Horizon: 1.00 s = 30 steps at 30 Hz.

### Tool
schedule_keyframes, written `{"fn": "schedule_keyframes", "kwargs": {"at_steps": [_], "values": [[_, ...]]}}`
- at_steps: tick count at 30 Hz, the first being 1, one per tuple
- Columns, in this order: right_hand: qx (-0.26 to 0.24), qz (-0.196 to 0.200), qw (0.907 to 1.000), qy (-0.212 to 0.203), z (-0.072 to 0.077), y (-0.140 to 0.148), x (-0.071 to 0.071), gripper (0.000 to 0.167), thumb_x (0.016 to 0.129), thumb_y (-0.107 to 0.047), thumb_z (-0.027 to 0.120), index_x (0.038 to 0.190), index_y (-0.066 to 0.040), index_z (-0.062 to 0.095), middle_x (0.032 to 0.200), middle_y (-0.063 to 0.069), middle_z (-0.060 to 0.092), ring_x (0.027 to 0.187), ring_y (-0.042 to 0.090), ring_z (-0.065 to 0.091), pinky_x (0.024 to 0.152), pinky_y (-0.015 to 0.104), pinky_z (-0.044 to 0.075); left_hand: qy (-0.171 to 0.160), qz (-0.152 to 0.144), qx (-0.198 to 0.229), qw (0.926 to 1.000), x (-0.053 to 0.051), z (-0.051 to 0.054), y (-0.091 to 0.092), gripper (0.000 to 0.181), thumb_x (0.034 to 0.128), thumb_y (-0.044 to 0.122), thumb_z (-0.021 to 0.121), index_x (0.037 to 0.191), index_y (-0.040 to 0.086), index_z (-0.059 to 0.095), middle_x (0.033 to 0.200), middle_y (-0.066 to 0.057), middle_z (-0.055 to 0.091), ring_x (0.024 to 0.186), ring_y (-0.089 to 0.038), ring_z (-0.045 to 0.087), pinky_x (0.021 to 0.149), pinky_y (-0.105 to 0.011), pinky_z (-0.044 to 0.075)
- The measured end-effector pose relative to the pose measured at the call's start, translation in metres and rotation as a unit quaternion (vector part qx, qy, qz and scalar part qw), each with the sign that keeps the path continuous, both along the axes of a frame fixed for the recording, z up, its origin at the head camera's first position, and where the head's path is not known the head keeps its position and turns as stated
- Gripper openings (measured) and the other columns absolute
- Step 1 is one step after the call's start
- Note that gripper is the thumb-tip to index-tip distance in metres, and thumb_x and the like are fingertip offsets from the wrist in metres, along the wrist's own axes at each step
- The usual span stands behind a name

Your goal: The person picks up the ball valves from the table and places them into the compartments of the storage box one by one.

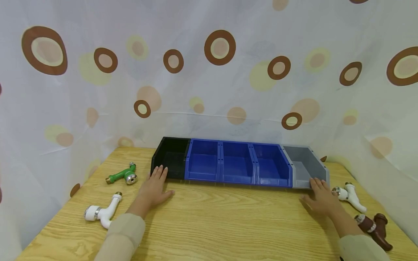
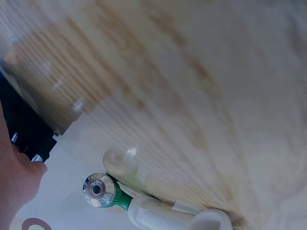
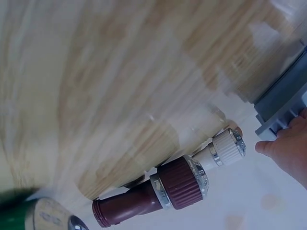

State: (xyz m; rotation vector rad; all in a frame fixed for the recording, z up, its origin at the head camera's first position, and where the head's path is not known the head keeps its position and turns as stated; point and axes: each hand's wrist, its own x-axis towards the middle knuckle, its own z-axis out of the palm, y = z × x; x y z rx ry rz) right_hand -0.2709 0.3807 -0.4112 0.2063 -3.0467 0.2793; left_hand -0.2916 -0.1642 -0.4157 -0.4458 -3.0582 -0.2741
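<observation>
At the row's left end, my left hand point(image 1: 153, 190) touches the front edge of a black bin point(image 1: 171, 159), fingers extended and thumb spread. Farther right, my right hand point(image 1: 321, 197) has its fingertips on the front lip of a grey bin point(image 1: 302, 172). Between these two stand three blue bins point(image 1: 236, 163), side by side. A green tap point(image 1: 122, 175) and a white tap point(image 1: 102, 212) lie left of my left hand. Beyond my right hand are another white tap point(image 1: 351, 195) and a dark brown tap point(image 1: 375, 228).
The bins stand on a wood-grain table point(image 1: 222, 224), near a patterned curtain point(image 1: 196, 83) that hangs behind and at both sides. In the right wrist view, part of a green object with a metal end point(image 3: 48, 215) shows at the lower left corner.
</observation>
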Motion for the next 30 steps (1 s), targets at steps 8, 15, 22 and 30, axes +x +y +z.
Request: {"fn": "schedule_keyframes", "kwargs": {"at_steps": [8,15,22,30], "values": [[-0.001,0.007,1.0000,-0.002,-0.008,0.001,0.005,0.086,0.090,-0.043,0.053,0.139,0.018,0.017,0.139,0.043,0.018,0.128,0.059,0.013,0.096,0.075,0.014,0.009,-0.006,0.008,0.9999,0.001,-0.005,-0.003,0.085,0.0889,0.045,0.055,0.146,-0.005,0.017,0.152,-0.027,0.015,0.141,-0.042,0.013,0.114,-0.055,0.015],[-0.016,0.016,0.9997,0.006,-0.012,0.004,0.006,0.088,0.091,-0.045,0.051,0.140,0.019,0.014,0.140,0.044,0.016,0.129,0.060,0.010,0.097,0.075,0.011,0.019,-0.013,0.018,0.9996,0.002,-0.007,-0.003,0.084,0.0889,0.043,0.055,0.145,-0.007,0.018,0.151,-0.029,0.016,0.140,-0.044,0.013,0.113,-0.056,0.015],[-0.031,0.015,0.9994,0.006,-0.014,0.002,0.008,0.089,0.091,-0.045,0.051,0.140,0.019,0.012,0.141,0.044,0.014,0.131,0.059,0.006,0.098,0.074,0.010,0.014,-0.016,0.023,0.9995,0.004,-0.007,-0.004,0.085,0.0891,0.044,0.055,0.145,-0.008,0.018,0.150,-0.030,0.015,0.140,-0.045,0.012,0.113,-0.055,0.015],[-0.032,0.017,0.9993,0.011,-0.015,0.000,0.009,0.091,0.090,-0.045,0.053,0.140,0.019,0.012,0.141,0.044,0.014,0.131,0.059,0.005,0.099,0.073,0.009,0.020,-0.019,0.025,0.9993,0.008,-0.006,-0.004,0.085,0.0892,0.044,0.055,0.144,-0.009,0.019,0.150,-0.032,0.015,0.140,-0.046,0.012,0.113,-0.055,0.018]]}}
